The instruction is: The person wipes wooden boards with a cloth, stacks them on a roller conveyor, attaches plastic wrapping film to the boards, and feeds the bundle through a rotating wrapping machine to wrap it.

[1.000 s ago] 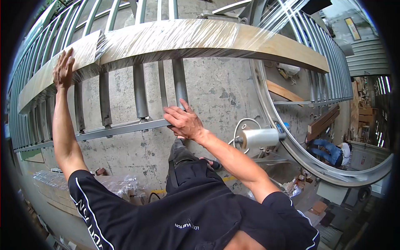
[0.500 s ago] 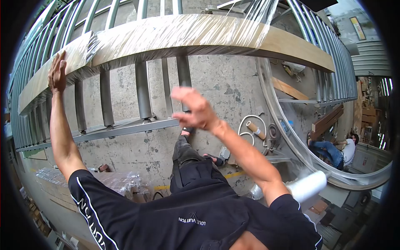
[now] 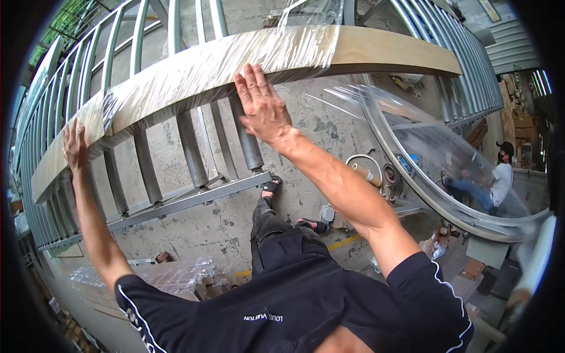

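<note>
A long pale wooden board (image 3: 388, 52) lies across a roller conveyor (image 3: 191, 150). Glossy clear stretch film (image 3: 194, 67) covers much of its middle, while its right part is bare wood. My left hand (image 3: 75, 144) rests on the board near its left end, fingers extended. Further right, my right hand (image 3: 263, 109) lies flat against the near edge of the wrapped stretch, fingers stretched out. Neither hand is wrapped round anything. A sheet of film stretches across the large ring (image 3: 376, 141) of a wrapping machine, right of my right hand.
At the far right edge a white film roll (image 3: 538, 253) is smeared by motion. Another person (image 3: 500, 182) is visible through the ring. A cardboard tube (image 3: 365, 175) and hose lie on the floor. Film-wrapped goods (image 3: 176, 276) sit behind my left side. More rollers (image 3: 435, 41) continue beyond the ring.
My right hand has moved up from over the rollers onto the wrapped board. The film roll has swung right along the ring. The other person sits more upright. My view has shifted slightly.
</note>
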Available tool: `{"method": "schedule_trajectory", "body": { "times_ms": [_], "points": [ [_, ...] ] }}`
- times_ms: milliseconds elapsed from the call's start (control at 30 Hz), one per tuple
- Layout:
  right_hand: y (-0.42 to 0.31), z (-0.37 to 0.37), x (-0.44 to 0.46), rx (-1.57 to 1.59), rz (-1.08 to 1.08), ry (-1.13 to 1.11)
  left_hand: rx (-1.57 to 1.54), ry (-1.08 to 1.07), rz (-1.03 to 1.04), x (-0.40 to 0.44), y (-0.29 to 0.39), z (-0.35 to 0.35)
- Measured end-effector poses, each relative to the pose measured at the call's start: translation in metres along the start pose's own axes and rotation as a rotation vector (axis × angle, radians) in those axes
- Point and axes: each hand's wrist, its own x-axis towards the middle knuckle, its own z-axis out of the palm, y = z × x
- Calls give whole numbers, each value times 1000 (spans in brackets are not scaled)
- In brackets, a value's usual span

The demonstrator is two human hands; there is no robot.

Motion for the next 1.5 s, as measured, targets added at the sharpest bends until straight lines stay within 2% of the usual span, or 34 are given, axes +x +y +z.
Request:
{"method": "schedule_trajectory", "body": {
  "times_ms": [33,100,167,200,367,467,533,600,700,767,833,1000,1500],
  "points": [
    [-2,1,1,12,10,23,-29,128,-38,-5,22,1],
    [-6,2,0,67,37,85,-363,91,173,-8,61,16],
    [-1,-2,0,90,34,58,133,-47,-12,-24,144,-15],
    [-1,-2,0,120,36,37,107,34,21,-23,143,-10],
    [-5,2,-5,142,88,64,27,70,1,-19,139,-2],
    [-47,5,-39,320,-72,151,50,68,-15,-18,139,-6],
    [-73,16,-70,518,-182,-1,18,44,-38,-17,142,-11],
    [-74,17,-97,738,-228,-341,114,27,-33,-20,142,-12],
    [-62,22,-118,638,-293,-169,74,29,-2,-16,130,2],
    [-55,27,-123,675,-246,-98,29,-14,-10,-17,132,-5],
    [-44,26,-127,705,-258,-204,38,-21,-7,-15,131,-7],
    [-30,20,-138,698,-224,-72,9,-57,-38,-15,132,-16],
    [-20,17,-140,656,-254,-57,28,-82,-70,-13,137,-22]
  ]
}}
